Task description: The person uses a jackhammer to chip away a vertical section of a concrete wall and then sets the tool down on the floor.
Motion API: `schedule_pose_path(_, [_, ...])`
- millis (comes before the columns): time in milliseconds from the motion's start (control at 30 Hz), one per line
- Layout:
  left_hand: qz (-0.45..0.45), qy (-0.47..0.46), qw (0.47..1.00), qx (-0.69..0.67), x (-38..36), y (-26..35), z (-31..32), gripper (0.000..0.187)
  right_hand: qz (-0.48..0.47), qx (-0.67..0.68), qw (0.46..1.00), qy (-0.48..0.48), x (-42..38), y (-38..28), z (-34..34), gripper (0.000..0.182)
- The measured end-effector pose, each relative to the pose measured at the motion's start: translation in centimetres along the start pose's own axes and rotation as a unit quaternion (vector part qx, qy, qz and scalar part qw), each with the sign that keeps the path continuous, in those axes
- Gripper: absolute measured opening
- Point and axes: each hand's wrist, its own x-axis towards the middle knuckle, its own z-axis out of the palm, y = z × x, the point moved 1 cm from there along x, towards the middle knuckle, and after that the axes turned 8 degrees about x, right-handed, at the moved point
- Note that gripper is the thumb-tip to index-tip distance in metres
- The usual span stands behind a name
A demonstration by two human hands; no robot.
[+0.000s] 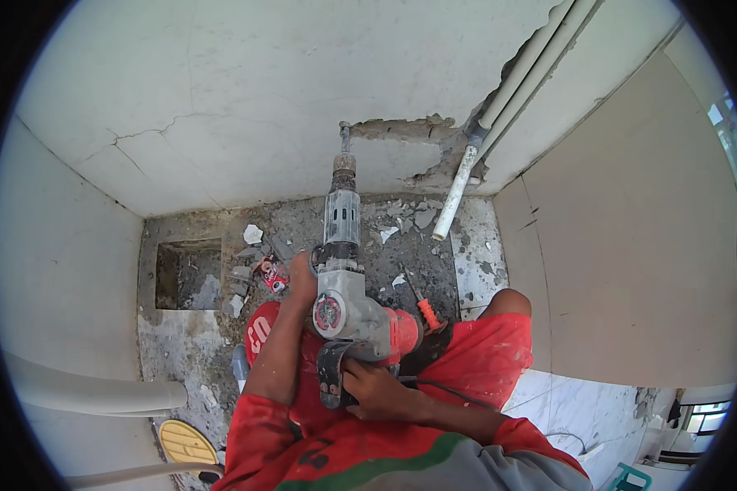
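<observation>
A grey and red demolition hammer (341,217) points away from me at the wall, its chisel bit (345,135) at the left end of a rough groove (405,129) broken into the plaster. My left hand (304,278) is closed at the side of the tool by the front grip, its fingers partly hidden behind the body. Around the black rear handle (332,375), my right hand (374,393) is wrapped, close to my lap. A power cord (458,396) runs off under my right forearm.
Two pipes (526,72) run down the broken wall channel, and a short white pipe (455,195) sticks out below. Rubble, a red crumpled can (272,275) and an orange-handled tool (427,313) lie on the floor. At left are a square recess (165,278), a thick pipe (98,386) and a yellow lid (187,443).
</observation>
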Motion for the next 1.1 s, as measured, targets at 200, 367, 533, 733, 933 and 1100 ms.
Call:
schedule_pose_path(200, [-0.042,-0.001,0.998,-0.045,-0.6,0.3,2.7,0.019,0.014,-0.004,1.0,-0.014,-1.0,-1.1,-2.8,0.053])
schedule_pose_path(367, [-0.203,0.021,0.906,-0.371,-2.2,-5.0,11.9,0.02,0.005,-0.008,0.999,-0.031,-3.3,-0.6,-7.6,0.057])
schedule_pose_path(533, [-0.145,0.077,0.969,-0.185,-1.0,4.1,9.6,0.02,0.003,-0.066,0.996,-0.065,-5.4,1.4,-10.4,0.065])
schedule_pose_path(733, [-0.043,0.072,0.991,0.105,-0.4,7.3,3.4,0.024,0.003,-0.062,0.993,0.103,-7.2,1.9,-6.2,0.06])
schedule_pose_path(933, [-0.019,0.078,0.978,0.195,-3.8,10.7,0.5,0.027,0.026,0.055,0.989,0.137,-8.8,-1.0,-4.5,0.046])
schedule_pose_path(1100, [-0.046,-0.007,0.971,0.234,-5.9,11.7,1.1,0.019,0.129,0.105,0.975,0.149,-12.5,-0.8,-4.2,0.05])
